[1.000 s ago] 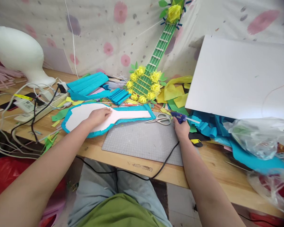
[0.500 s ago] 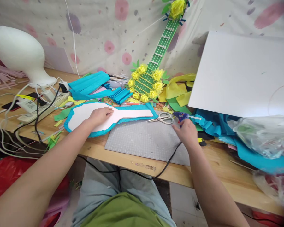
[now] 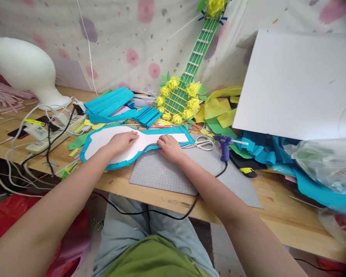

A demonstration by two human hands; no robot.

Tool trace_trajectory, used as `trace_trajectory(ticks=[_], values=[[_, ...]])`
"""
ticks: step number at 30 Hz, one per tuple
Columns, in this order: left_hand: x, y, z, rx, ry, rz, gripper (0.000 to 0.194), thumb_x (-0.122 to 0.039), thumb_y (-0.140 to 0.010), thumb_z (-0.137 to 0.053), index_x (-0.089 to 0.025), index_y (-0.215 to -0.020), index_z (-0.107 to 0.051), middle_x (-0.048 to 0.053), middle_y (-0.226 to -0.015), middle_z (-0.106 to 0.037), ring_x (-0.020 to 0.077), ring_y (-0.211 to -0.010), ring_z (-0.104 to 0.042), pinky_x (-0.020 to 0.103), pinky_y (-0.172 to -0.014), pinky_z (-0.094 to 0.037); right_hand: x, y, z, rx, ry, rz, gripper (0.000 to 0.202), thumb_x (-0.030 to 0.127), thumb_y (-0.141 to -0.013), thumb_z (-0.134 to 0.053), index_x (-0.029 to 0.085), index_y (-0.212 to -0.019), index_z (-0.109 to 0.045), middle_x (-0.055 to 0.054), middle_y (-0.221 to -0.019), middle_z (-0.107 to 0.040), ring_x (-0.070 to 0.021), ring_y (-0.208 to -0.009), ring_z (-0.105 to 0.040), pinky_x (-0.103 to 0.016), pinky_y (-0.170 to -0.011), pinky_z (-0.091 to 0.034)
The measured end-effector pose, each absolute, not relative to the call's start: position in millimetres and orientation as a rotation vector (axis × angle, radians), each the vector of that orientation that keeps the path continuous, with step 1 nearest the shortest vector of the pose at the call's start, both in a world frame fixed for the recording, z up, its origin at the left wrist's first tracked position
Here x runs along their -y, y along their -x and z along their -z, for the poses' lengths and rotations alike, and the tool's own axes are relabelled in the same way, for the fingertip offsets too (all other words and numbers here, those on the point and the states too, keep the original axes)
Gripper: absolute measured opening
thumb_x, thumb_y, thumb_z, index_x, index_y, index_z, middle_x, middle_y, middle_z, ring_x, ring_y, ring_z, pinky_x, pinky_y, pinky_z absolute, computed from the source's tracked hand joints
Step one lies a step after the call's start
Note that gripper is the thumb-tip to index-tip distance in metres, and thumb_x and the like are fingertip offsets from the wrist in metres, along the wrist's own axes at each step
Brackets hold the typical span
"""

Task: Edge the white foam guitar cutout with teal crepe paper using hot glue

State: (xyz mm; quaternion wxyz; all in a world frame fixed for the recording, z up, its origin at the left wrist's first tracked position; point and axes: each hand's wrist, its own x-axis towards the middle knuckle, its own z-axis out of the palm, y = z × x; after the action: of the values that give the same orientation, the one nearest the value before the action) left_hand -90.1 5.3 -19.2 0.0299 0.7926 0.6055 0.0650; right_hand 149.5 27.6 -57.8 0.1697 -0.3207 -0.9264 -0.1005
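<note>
A white guitar-shaped cutout (image 3: 103,143) with blue crepe paper (image 3: 123,164) around its edge lies on the table, its neck over a grey cutting mat (image 3: 161,173). My left hand (image 3: 123,141) rests flat on the body near the neck, fingers stretched out. At the near edge of the neck, my right hand (image 3: 169,147) has its fingers curled over the rim, gripping it; the thumb's underside is hidden. Scissors (image 3: 203,143) lie beside the neck's end. A blue glue gun (image 3: 225,148) with a white glue stick stands to their right, its black cord trailing toward me.
A green paper guitar with yellow flowers (image 3: 178,98) leans on the wall. Blue crepe paper (image 3: 109,102) and yellow sheets (image 3: 219,107) lie behind. Left are a power strip (image 3: 57,134) with cables and a foam head (image 3: 25,69); right, a white board (image 3: 296,84) and a yellow-black cutter (image 3: 248,172).
My right hand has let go of the glue gun and moved left onto the cutout's neck. The glue gun now stands on the mat. My left hand has stayed on the cutout.
</note>
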Motion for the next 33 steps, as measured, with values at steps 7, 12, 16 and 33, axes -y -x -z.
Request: trace_trajectory(ticks=[7, 12, 16, 33], values=[[7, 65, 12, -1.956, -2.469, -0.174, 0.041, -0.022, -0.084, -0.033, -0.021, -0.116, -0.058, 0.000, -0.135, -0.047, 0.0149, -0.126, -0.040, 0.027, -0.103, -0.032, -31, -147, 54, 2.620, 0.912, 0.232, 0.017, 0.016, -0.087, -0.042, 0.014, -0.089, -0.059, -0.013, -0.106, -0.055, -0.0223, -0.101, -0.045, -0.034, -0.087, -0.038], [32, 23, 23, -2.010, -2.420, -0.204, 0.075, -0.060, -0.075, -0.049, -0.010, -0.130, -0.039, 0.015, -0.136, -0.043, 0.0283, -0.127, -0.037, 0.038, -0.102, -0.034, -31, -146, 48, 2.689, 1.030, 0.107, 0.020, 0.017, -0.087, -0.041, 0.012, -0.103, -0.052, -0.014, -0.120, -0.050, -0.0206, -0.097, -0.053, -0.031, -0.077, -0.043], [37, 13, 36, -2.110, -2.406, -0.180, 0.072, -0.046, -0.074, -0.059, -0.007, -0.129, -0.031, 0.022, -0.135, -0.041, 0.0306, -0.128, -0.035, 0.041, -0.103, -0.032, -32, -146, 43, 2.746, 1.112, 0.093, 0.021, 0.019, -0.089, -0.038, 0.012, -0.105, -0.049, -0.013, -0.111, -0.056, -0.0220, -0.091, -0.058, -0.030, -0.072, -0.042], [31, 24, 38, -2.142, -2.332, -0.165, 0.040, -0.026, -0.081, -0.049, -0.014, -0.117, -0.034, 0.014, -0.114, -0.054, 0.0269, -0.106, -0.054, 0.034, -0.075, -0.047, -28, -136, 43, 2.760, 0.965, 0.210, 0.017, 0.020, -0.085, -0.043, 0.015, -0.099, -0.053, -0.010, -0.106, -0.058, -0.0210, -0.092, -0.055, -0.029, -0.074, -0.037]])
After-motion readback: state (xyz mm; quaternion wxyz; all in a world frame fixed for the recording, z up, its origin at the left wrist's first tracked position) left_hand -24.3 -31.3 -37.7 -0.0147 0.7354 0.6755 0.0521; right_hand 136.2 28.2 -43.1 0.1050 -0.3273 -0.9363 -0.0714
